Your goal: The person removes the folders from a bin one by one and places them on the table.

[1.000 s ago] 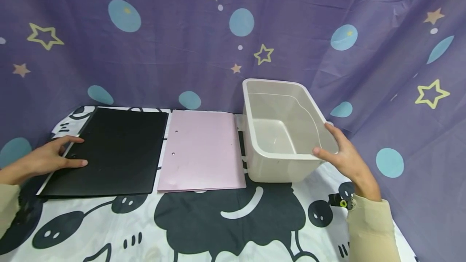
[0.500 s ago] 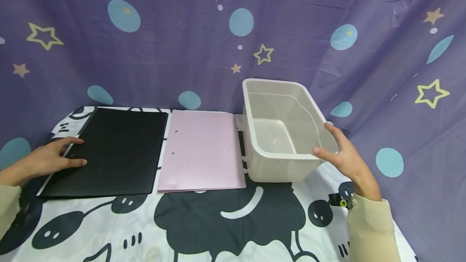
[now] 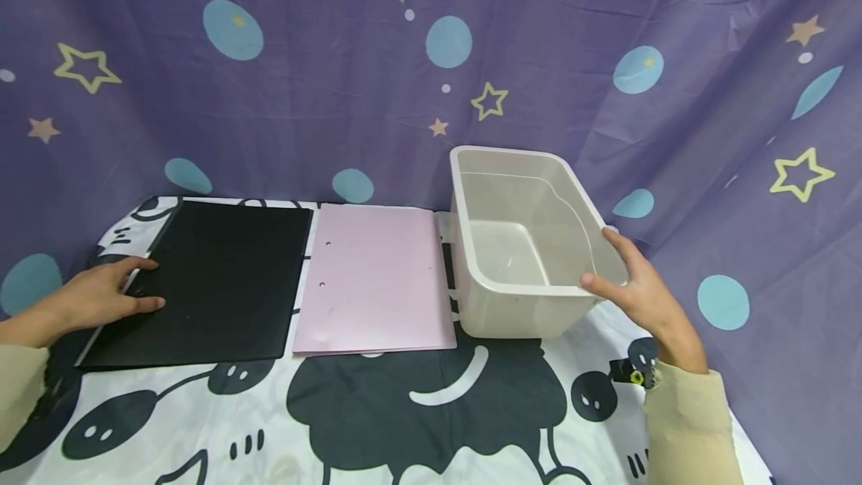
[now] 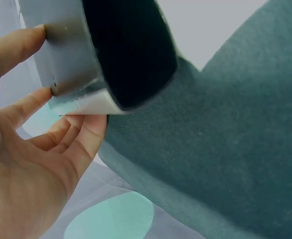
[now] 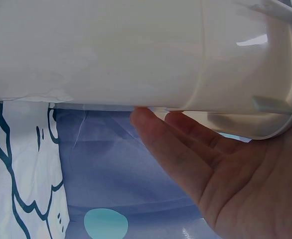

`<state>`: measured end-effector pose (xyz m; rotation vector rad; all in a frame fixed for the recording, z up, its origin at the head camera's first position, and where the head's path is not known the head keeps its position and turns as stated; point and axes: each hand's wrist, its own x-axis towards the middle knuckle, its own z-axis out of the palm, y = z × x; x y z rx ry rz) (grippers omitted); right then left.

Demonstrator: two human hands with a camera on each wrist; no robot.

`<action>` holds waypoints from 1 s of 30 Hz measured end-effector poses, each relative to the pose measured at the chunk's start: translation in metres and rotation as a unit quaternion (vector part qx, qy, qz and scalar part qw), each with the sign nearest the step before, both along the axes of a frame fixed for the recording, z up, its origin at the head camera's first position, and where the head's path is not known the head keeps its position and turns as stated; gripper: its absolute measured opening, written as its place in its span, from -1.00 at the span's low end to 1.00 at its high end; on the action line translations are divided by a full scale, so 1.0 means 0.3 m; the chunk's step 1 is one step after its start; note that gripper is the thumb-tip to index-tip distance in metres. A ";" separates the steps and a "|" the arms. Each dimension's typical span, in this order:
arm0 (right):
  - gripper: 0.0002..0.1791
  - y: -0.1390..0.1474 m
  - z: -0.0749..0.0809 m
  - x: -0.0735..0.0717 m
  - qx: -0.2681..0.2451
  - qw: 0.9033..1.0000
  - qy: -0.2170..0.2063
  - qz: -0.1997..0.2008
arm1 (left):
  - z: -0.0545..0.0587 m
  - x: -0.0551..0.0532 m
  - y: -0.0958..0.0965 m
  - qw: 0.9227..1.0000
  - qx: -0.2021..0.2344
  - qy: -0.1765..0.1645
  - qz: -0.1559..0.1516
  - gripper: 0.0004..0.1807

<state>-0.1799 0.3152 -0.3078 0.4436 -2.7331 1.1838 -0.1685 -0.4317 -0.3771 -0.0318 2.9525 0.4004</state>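
A black file folder (image 3: 222,283) lies at the left of the cloth-covered surface. My left hand (image 3: 97,298) grips its left, pale-edged side; in the left wrist view, thumb and index finger press the cover (image 4: 69,50) and the other fingers reach the edge from beneath. Beside it a pink file folder (image 3: 377,283) lies flat, with two small rivets on its cover. At the right stands an off-white plastic bin (image 3: 501,313), open at the top. My right hand (image 3: 643,294) holds its near right corner, thumb over the rim and fingers along the outer wall.
A white cloth (image 3: 364,462) with black cartoon prints covers the surface. Right behind the folders and bin hangs a purple curtain (image 3: 323,81) with stars and blue dots, which also runs down the right side.
The black folder's left edge and my left hand have shifted very slightly to the right. The right hand, bin and pink folder stay put; the head view has moved a touch.
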 end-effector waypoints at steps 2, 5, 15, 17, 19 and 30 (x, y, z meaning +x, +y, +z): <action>-0.02 0.000 0.000 0.000 0.000 1.000 -0.001 -0.001 | -0.001 -0.001 -0.003 1.000 0.001 0.005 -0.004 0.01; -0.02 0.000 -0.001 0.001 -0.001 1.000 -0.003 -0.002 | -0.002 -0.003 -0.009 1.000 0.003 0.012 -0.012 -0.01; -0.01 0.000 0.002 -0.003 -0.002 1.000 -0.001 0.000 | 0.001 -0.001 -0.012 1.000 0.009 0.019 -0.011 -0.02; -0.01 -0.001 0.003 -0.002 -0.001 1.000 -0.002 0.000 | -0.002 0.001 -0.013 1.000 0.008 0.022 -0.012 -0.03; -0.01 -0.002 0.003 -0.003 -0.001 1.000 -0.001 0.001 | -0.005 0.002 -0.014 1.000 0.008 0.024 -0.013 -0.03; -0.05 -0.001 -0.004 -0.001 0.034 0.996 0.075 -0.019 | -0.021 0.024 0.012 0.996 -0.019 0.084 0.005 -0.15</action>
